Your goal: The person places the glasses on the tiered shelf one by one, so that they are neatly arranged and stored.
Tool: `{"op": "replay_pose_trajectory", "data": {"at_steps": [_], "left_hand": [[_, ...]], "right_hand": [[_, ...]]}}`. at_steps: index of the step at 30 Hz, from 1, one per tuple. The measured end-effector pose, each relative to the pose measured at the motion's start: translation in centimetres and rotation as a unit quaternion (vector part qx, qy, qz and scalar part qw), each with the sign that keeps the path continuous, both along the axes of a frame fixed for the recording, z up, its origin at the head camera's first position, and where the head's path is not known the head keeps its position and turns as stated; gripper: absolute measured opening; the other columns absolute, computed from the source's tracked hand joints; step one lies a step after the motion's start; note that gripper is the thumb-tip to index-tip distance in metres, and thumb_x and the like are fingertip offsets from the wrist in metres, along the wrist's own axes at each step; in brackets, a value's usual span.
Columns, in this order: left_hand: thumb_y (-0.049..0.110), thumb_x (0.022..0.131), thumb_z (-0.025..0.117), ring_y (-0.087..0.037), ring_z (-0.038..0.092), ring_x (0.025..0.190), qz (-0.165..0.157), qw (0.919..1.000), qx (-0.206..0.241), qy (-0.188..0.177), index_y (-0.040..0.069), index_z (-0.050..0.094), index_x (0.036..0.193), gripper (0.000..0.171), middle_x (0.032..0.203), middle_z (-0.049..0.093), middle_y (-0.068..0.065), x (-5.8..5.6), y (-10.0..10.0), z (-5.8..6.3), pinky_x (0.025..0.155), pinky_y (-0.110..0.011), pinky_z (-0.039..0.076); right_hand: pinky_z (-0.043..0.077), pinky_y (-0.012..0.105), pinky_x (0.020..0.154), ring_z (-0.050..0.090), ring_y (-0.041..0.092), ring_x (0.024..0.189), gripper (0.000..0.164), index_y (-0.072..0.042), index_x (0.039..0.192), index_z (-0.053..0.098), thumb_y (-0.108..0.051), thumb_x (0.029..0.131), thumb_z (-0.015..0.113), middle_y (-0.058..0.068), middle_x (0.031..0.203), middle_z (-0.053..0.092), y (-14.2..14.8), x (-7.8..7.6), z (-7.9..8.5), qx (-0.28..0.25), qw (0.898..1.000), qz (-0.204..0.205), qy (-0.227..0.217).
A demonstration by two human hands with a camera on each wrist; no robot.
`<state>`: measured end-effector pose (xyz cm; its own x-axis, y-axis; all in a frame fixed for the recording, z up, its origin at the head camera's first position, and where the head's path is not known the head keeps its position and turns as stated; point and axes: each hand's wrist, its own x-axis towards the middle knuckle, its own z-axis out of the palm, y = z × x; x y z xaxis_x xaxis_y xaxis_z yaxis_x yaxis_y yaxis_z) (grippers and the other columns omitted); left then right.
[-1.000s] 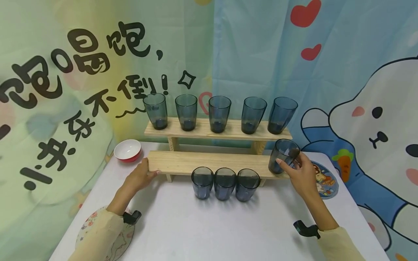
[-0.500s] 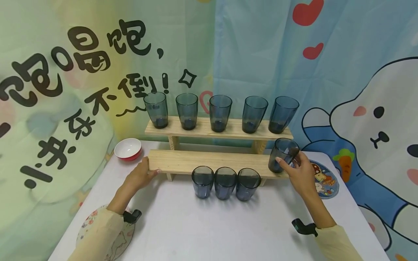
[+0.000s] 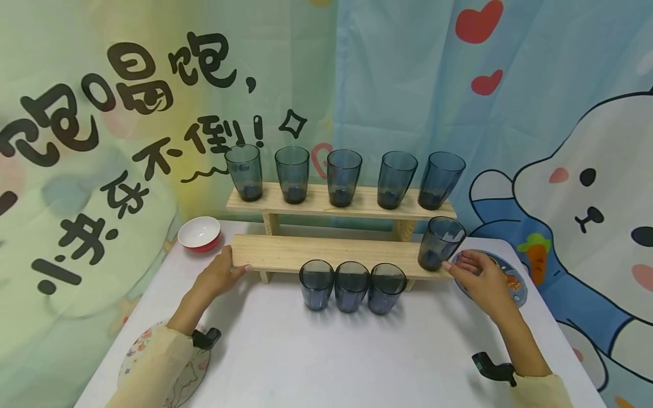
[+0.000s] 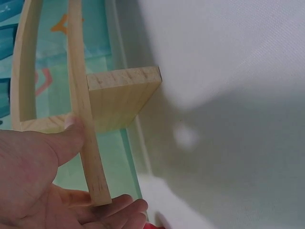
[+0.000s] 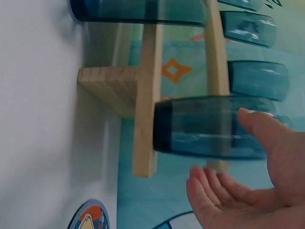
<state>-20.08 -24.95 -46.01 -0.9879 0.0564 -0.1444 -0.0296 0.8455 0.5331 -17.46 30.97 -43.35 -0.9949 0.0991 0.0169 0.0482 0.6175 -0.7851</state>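
A blue-tinted drinking glass (image 3: 440,245) stands upright at the right end of the lower tier of a two-tier wooden shelf (image 3: 321,252). Beside it is my right hand (image 3: 484,283), its fingers spread and the thumb close to the glass. In the right wrist view the glass (image 5: 205,129) rests with its base on the board, the fingers (image 5: 205,191) apart from it. My left hand (image 3: 216,277) holds the left end of the lower tier; the left wrist view has the thumb (image 4: 71,138) on the board's edge and fingers around its end.
Several matching glasses (image 3: 344,178) line the upper tier. Three more glasses (image 3: 352,287) stand on the white table (image 3: 326,362) before the shelf. A red-and-white bowl (image 3: 199,233) is at left, a blue patterned mat (image 3: 510,277) at right and a round mat (image 3: 191,374) under the left forearm.
My right hand has let go of the glass and drawn back to the right, its fingers opening. The glass stays on the lower tier. My left hand has kept its place.
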Motion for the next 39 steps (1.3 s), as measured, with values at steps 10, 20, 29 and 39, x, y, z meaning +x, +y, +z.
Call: {"op": "replay_pose_trajectory", "data": {"at_steps": [10, 20, 29, 39], "left_hand": [[0.033, 0.106, 0.064, -0.053, 0.055, 0.13, 0.004, 1.0, 0.002, -0.002, -0.019, 0.021, 0.153, 0.081, 0.143, 0.047, -0.046, 0.2, 0.2, 0.3, 0.103, -0.064, 0.047], [0.033, 0.107, 0.063, -0.055, 0.053, 0.133, 0.004, 1.0, 0.007, 0.001, -0.018, 0.022, 0.153, 0.08, 0.145, 0.045, -0.046, 0.3, 0.0, -0.1, 0.104, -0.066, 0.046], [0.034, 0.106, 0.063, -0.054, 0.053, 0.133, 0.001, 0.9999, 0.012, -0.005, -0.017, 0.021, 0.154, 0.082, 0.147, 0.044, -0.045, -0.1, 0.1, -0.6, 0.104, -0.065, 0.046], [0.034, 0.107, 0.062, -0.056, 0.05, 0.136, 0.005, 0.9999, 0.009, -0.005, -0.017, 0.021, 0.154, 0.08, 0.148, 0.043, -0.045, 0.1, -0.1, -0.2, 0.107, -0.067, 0.043]], "right_hand": [[0.055, 0.019, 0.093, 0.061, 0.042, 0.129, 0.066, 0.006, 0.149, 0.049, -0.037, 0.103, 0.071, 0.027, 0.142, 0.06, -1.8, 2.9, -1.7, -0.008, 0.996, 0.085, 0.006], [0.041, 0.02, 0.114, 0.046, 0.039, 0.145, 0.083, 0.0, 0.155, 0.04, -0.027, 0.091, 0.086, 0.02, 0.156, 0.048, -8.0, 3.7, -6.9, -0.122, 0.987, 0.097, 0.03], [0.034, 0.045, 0.121, 0.041, 0.039, 0.151, 0.093, -0.002, 0.157, 0.038, -0.031, 0.086, 0.091, 0.02, 0.158, 0.045, -9.8, 3.2, -8.3, -0.1, 0.991, 0.078, 0.042], [0.035, 0.041, 0.121, 0.042, 0.035, 0.151, 0.083, -0.003, 0.153, 0.046, -0.022, 0.086, 0.09, 0.019, 0.157, 0.049, -10.5, 2.8, -8.4, -0.132, 0.986, 0.084, 0.051]]}}
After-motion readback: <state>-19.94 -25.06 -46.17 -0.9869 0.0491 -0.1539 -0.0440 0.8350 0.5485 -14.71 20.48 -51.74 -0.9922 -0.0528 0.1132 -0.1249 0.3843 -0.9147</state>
